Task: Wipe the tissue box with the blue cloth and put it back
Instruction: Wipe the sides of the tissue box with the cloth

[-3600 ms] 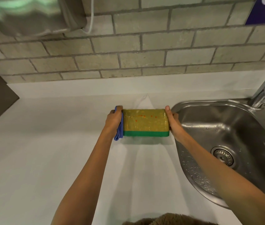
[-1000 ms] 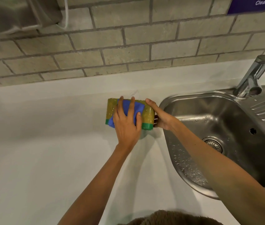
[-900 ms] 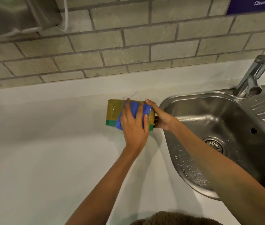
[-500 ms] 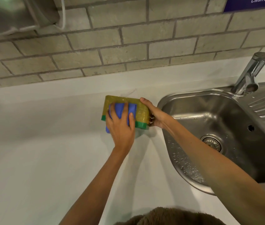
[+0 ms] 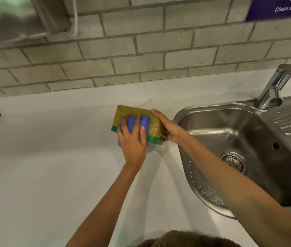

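White table (image 5: 43, 166), sink (image 5: 244, 139) at right. Tissue box (image 5: 137, 113), yellow with green base, tilted just left of the sink; right hand (image 5: 168, 125) grips its right end, steadying it. Left hand (image 5: 132, 141) presses the blue cloth (image 5: 132, 124) flat against its near face, to wipe.

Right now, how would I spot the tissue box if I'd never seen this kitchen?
Find the steel sink set into the white counter. Just left of its rim, the right hand holds the tissue box while the left hand presses a blue cloth on it. It is the only yellow block there, edged with a green band.
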`<act>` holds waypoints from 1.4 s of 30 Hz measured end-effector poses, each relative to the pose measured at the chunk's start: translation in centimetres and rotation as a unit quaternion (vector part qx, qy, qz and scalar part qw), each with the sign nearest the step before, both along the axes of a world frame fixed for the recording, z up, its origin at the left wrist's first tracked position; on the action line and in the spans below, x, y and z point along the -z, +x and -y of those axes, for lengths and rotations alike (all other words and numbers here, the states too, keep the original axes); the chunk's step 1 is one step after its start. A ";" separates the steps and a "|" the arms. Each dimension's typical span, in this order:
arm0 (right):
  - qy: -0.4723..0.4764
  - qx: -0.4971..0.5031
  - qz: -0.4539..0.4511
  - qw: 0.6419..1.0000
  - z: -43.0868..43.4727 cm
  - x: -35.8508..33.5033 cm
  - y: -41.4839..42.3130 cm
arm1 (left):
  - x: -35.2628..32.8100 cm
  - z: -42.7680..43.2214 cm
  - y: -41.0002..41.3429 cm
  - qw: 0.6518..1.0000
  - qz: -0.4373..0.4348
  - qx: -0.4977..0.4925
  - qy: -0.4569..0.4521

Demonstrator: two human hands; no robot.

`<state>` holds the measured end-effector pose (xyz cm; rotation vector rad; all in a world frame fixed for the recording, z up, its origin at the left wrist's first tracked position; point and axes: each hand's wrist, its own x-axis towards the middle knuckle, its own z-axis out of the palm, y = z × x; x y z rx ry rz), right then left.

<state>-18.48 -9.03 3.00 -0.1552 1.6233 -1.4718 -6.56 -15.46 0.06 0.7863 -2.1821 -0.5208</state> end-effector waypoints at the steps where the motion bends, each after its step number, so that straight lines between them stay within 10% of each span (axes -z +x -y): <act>1: 0.001 0.014 0.002 1.000 0.2 -0.3 0.2 | -0.5 -0.1 -0.7 1.000 -0.006 -0.020 0.023; 7: 0.000 0.112 -0.057 0.992 1.2 -0.5 0.5 | -0.1 -1.5 -0.7 0.999 0.037 0.037 -0.012; 14: -0.067 0.168 -0.150 0.972 1.6 0.8 2.6 | -0.6 -0.1 -0.8 0.978 -0.038 -0.003 0.203; 21: -0.106 0.142 -0.288 0.941 1.2 2.7 6.6 | -1.6 2.4 -0.9 0.862 -0.121 -0.056 0.488; 36: -0.102 0.048 -0.338 0.934 0.7 5.7 9.2 | -0.9 4.8 -0.9 0.829 -0.167 -0.138 0.515; 42: -0.095 -0.053 -0.321 0.941 -0.2 5.2 8.0 | -1.5 5.1 1.0 0.697 -0.247 -0.073 0.670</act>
